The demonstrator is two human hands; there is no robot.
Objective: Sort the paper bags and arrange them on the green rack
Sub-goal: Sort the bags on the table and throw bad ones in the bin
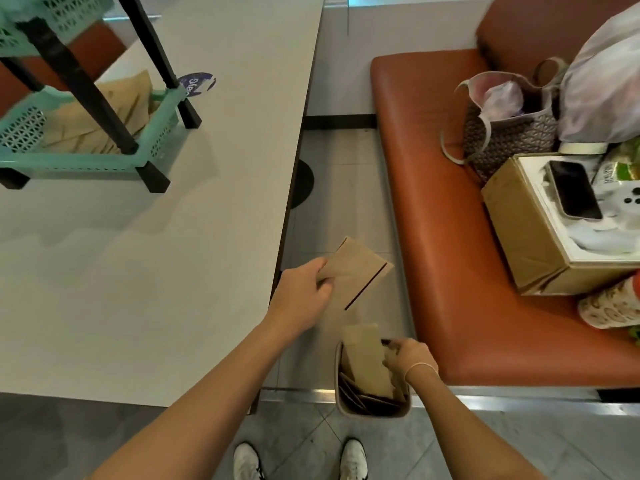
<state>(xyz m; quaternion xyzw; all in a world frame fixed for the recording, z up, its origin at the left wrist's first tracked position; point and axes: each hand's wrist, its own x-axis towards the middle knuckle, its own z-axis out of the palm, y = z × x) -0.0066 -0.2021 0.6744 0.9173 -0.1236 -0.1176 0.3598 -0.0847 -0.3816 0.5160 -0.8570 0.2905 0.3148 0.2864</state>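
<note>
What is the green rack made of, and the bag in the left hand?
The green rack looks like plastic: smooth mint walls moulded with lattice holes, on dark posts. The bag pinched by the left hand looks like matte brown kraft paper, flat with a sharp fold.

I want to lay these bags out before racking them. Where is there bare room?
The pale tabletop is bare from the green plastic rack to its near edge. The orange bench seat is free on its table side; its far side is crowded with a cardboard box and a patterned handbag. The small bin is full.
</note>
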